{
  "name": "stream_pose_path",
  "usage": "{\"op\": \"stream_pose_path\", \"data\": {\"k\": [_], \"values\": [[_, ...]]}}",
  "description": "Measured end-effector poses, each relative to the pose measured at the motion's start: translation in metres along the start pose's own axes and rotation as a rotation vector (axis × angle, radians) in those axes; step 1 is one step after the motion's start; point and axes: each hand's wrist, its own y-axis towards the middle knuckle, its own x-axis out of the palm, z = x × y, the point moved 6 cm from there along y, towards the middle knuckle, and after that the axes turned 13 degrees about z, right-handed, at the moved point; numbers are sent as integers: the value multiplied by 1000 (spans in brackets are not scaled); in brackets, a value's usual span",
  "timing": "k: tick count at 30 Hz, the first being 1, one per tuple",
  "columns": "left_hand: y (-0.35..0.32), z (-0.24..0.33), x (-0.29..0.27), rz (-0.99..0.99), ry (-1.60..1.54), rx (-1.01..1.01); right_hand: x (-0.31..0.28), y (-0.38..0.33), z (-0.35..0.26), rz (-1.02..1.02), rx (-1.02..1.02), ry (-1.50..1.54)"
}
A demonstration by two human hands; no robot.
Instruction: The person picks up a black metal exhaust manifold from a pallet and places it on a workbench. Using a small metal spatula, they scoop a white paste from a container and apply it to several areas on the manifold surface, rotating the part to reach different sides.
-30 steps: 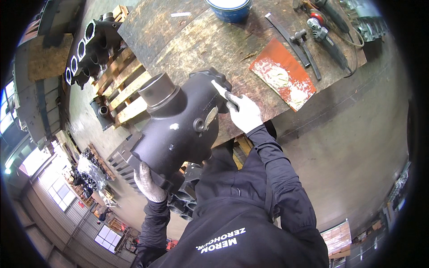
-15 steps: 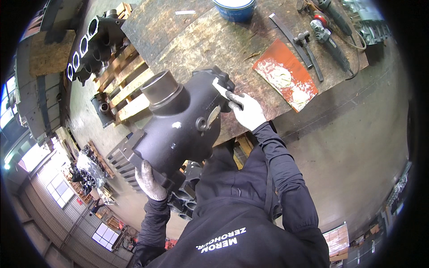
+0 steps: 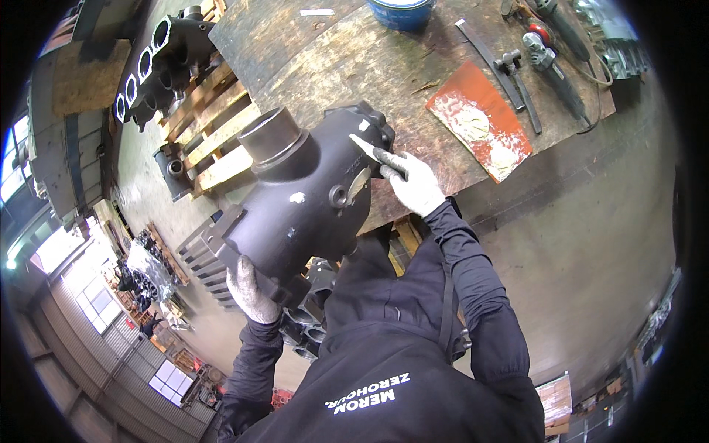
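The work in hand looks like spreading pale filler onto a large dark cast housing (image 3: 303, 199), which leans half on the edge of the worn wooden surface (image 3: 332, 59) and half out over the floor, its round neck pointing up and to the left. To do this well, I judge that the blade should lie at a shallow angle and be drawn in 1 steady pull across the patch near the housing's upper end, while the lower hand keeps the heavy casting from rolling or slipping off the edge. The right hand (image 3: 415, 183), in a light glove, has its fingers (image 3: 395, 164) closed tightly round the dark handle of a small putty knife (image 3: 367, 148), whose pale blade touches the housing. The left hand (image 3: 249, 292), also gloved, cups the housing's flanged lower end from beneath, fingers curled firmly against it. Well apart on the surface lie an orange board (image 3: 480, 118) smeared with pale filler, a blue tub (image 3: 402, 11) and some power tools (image 3: 550, 52).
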Motion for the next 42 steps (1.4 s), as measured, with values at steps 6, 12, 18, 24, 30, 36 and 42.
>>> {"op": "stream_pose_path", "data": {"k": [6, 12, 18, 24, 30, 36, 42], "values": [[-1, -3, -3, -18, 46, -52, -3, -17, -28, 19, -101, -24], [2, 7, 9, -113, -164, -27, 0, -28, -58, 51, -156, -65], [-3, 7, 11, -75, -174, -137, 5, -69, -154, -103, -210, 111], [0, 12, 19, -125, -188, -119, 11, -75, -203, -92, -375, 4], [-1, 18, 21, -192, -137, -68, 14, -77, -209, -121, -457, -54], [-1, 13, 22, -149, -84, 42, -1, -79, -203, -140, -454, -95], [-3, 18, 25, -205, -125, 88, 7, -78, -203, -69, -497, -67]]}}
